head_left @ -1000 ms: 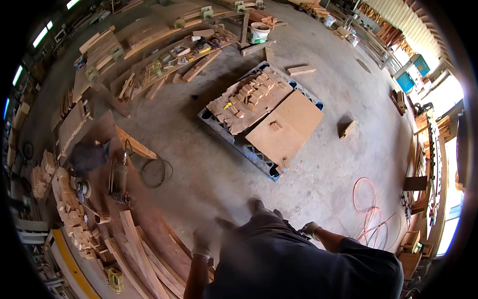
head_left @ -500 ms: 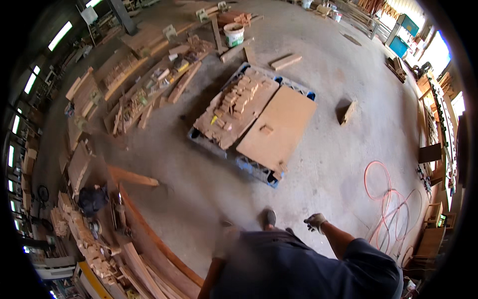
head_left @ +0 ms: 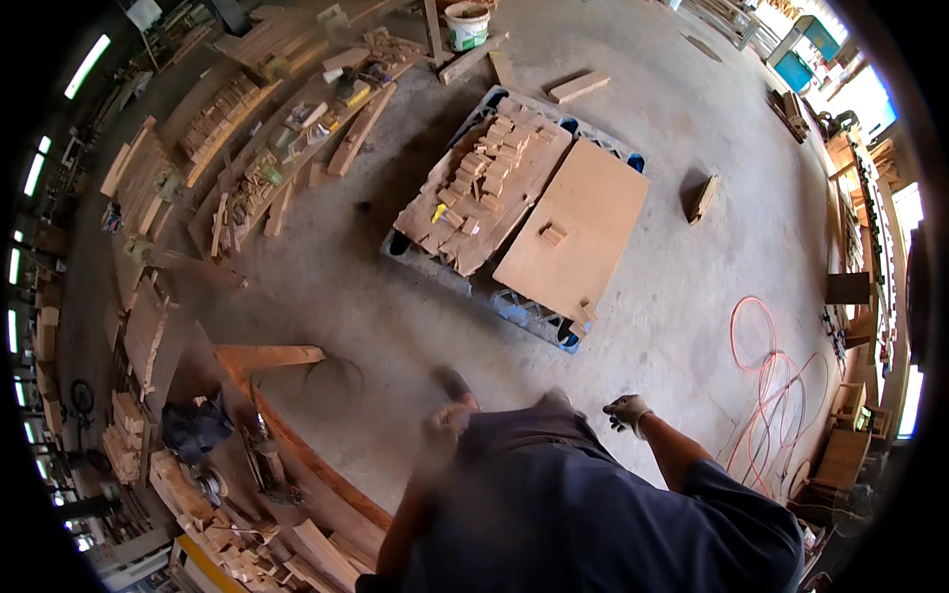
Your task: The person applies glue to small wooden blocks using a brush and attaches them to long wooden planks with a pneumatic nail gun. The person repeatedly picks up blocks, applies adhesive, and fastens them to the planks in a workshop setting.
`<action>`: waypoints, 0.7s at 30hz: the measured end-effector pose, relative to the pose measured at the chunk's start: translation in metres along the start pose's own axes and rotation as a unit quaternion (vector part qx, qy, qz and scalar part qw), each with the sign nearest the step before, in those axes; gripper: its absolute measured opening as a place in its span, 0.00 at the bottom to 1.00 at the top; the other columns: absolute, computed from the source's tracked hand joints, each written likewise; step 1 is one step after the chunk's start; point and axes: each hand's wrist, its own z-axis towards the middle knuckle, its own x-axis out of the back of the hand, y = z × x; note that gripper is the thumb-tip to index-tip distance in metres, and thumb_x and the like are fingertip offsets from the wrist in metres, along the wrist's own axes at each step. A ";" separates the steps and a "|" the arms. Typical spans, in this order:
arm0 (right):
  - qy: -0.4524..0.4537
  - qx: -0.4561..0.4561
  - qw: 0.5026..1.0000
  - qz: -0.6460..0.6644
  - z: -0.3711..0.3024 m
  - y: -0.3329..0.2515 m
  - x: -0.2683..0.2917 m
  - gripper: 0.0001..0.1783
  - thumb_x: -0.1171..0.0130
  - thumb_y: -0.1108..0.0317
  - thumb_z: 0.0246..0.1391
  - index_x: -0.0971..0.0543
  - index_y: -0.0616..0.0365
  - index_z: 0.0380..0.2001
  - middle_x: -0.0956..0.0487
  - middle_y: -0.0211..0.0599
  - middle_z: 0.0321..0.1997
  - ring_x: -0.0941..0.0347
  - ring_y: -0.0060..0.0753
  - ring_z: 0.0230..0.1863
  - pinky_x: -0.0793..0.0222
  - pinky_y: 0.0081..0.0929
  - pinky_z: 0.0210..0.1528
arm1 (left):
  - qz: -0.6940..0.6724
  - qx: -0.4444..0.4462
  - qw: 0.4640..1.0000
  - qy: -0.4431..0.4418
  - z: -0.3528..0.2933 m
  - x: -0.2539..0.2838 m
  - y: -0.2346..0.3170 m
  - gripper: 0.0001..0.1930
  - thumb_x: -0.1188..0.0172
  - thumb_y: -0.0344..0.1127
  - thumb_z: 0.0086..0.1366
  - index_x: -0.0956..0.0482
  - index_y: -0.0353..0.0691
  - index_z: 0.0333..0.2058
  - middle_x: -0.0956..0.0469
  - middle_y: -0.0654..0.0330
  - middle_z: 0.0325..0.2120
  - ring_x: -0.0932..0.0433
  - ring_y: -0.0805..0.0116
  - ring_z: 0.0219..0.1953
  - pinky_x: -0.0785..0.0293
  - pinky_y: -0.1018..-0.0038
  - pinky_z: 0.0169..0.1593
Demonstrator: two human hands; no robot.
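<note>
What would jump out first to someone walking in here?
Probably the blue-edged pallet at centre, small wood blocks crowding its left side and a flat brown sheet covering its right. Then the looped red hose on the floor, right of the person's gloved right hand.

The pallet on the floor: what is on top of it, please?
Two brown sheets lie on the pallet; small wood blocks rest on both. The sheets hide most of its top surface.

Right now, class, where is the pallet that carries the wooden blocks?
In the head view, the pallet lies on the floor above centre, ahead of the right hand; a white bucket stands beyond its far corner.
</note>
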 end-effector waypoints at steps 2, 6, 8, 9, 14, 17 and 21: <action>-0.008 -0.006 1.000 0.010 -0.011 -0.020 -0.018 0.16 0.27 0.59 0.61 0.14 0.62 0.39 0.15 0.39 0.31 0.16 0.35 0.27 0.18 0.34 0.28 | 0.035 0.000 0.999 0.019 0.034 0.034 -0.012 0.11 0.40 0.36 0.77 0.15 0.34 0.42 0.17 0.62 0.30 0.20 0.76 0.30 0.20 0.77 0.36; -0.018 -0.035 0.999 0.029 -0.028 -0.036 -0.045 0.17 0.28 0.59 0.62 0.14 0.64 0.42 0.15 0.40 0.33 0.16 0.34 0.28 0.18 0.34 0.29 | -0.003 0.041 0.999 0.031 0.072 0.084 0.029 0.10 0.41 0.33 0.76 0.16 0.34 0.46 0.17 0.60 0.33 0.19 0.75 0.31 0.19 0.76 0.37; -0.028 -0.050 0.998 0.026 -0.027 -0.043 -0.047 0.17 0.28 0.58 0.63 0.14 0.64 0.42 0.15 0.40 0.32 0.16 0.34 0.28 0.18 0.34 0.29 | 0.004 0.050 0.998 0.030 0.089 0.101 0.043 0.09 0.42 0.32 0.76 0.16 0.34 0.47 0.17 0.59 0.34 0.19 0.74 0.31 0.19 0.76 0.37; -0.019 -0.057 0.998 0.022 -0.026 -0.048 -0.049 0.18 0.28 0.58 0.62 0.14 0.64 0.42 0.14 0.40 0.33 0.16 0.34 0.28 0.19 0.34 0.28 | 0.007 0.051 0.998 0.029 0.101 0.105 0.050 0.09 0.42 0.31 0.75 0.17 0.34 0.48 0.17 0.58 0.35 0.19 0.74 0.32 0.19 0.76 0.37; -0.007 -0.057 0.998 0.017 0.023 -0.081 -0.047 0.18 0.28 0.56 0.61 0.13 0.64 0.41 0.14 0.39 0.31 0.15 0.34 0.28 0.18 0.33 0.29 | 0.065 0.064 0.996 0.010 0.142 0.099 0.069 0.09 0.41 0.29 0.74 0.16 0.34 0.47 0.16 0.60 0.35 0.19 0.74 0.32 0.19 0.76 0.37; -0.018 -0.036 0.999 0.031 0.064 -0.130 -0.044 0.18 0.28 0.56 0.61 0.13 0.63 0.41 0.14 0.38 0.31 0.15 0.33 0.28 0.18 0.33 0.28 | 0.102 0.067 0.993 -0.006 0.160 0.086 0.081 0.08 0.40 0.28 0.73 0.16 0.33 0.46 0.16 0.61 0.34 0.19 0.75 0.31 0.19 0.76 0.36; -0.027 0.006 0.998 0.049 0.110 -0.212 -0.038 0.18 0.28 0.55 0.61 0.13 0.61 0.41 0.14 0.37 0.31 0.16 0.31 0.28 0.19 0.32 0.29 | 0.165 0.014 0.986 0.006 0.187 0.073 0.074 0.08 0.40 0.27 0.73 0.15 0.32 0.45 0.16 0.62 0.33 0.19 0.77 0.31 0.22 0.78 0.36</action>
